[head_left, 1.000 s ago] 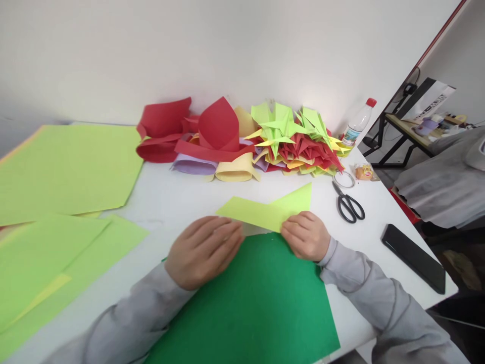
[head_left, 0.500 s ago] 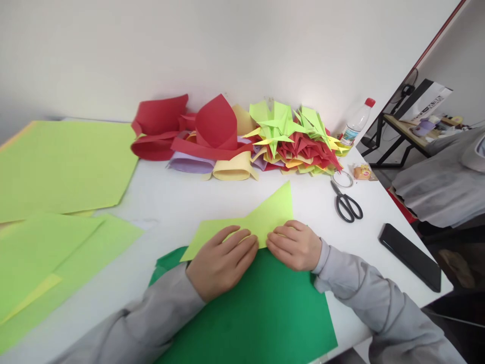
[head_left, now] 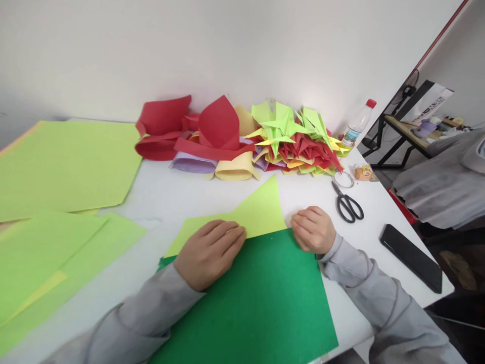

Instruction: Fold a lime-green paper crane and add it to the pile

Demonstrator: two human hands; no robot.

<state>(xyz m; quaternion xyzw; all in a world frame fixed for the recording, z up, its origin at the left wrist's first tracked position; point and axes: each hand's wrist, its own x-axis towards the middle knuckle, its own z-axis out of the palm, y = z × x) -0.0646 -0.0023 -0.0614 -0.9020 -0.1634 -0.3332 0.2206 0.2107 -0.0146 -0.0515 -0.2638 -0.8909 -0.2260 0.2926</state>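
Note:
A yellow-green sheet of paper (head_left: 261, 210), folded with a pointed flap standing up at its right side, lies along the far edge of a dark green sheet (head_left: 265, 298). My left hand (head_left: 212, 250) is closed on the near edge of the folded paper, its fingertips pressed together near the middle. The thumb is hidden. Just beyond the paper's right corner is my right hand (head_left: 313, 230), fingers curled together with nothing visible in them. It sits close to that corner, over the white table and the green sheet's edge.
Large yellow-green sheets (head_left: 76, 172) lie at the left. Red folded paper shapes (head_left: 220, 126) and pointed paper pieces (head_left: 280, 121) are piled against the wall. Scissors (head_left: 348, 205), a black phone-like object (head_left: 411, 258) and a bottle (head_left: 356, 126) stand or lie at right.
The folded paper and my left hand have shifted left. My right hand has come away from the paper's edge and moved right, past its corner.

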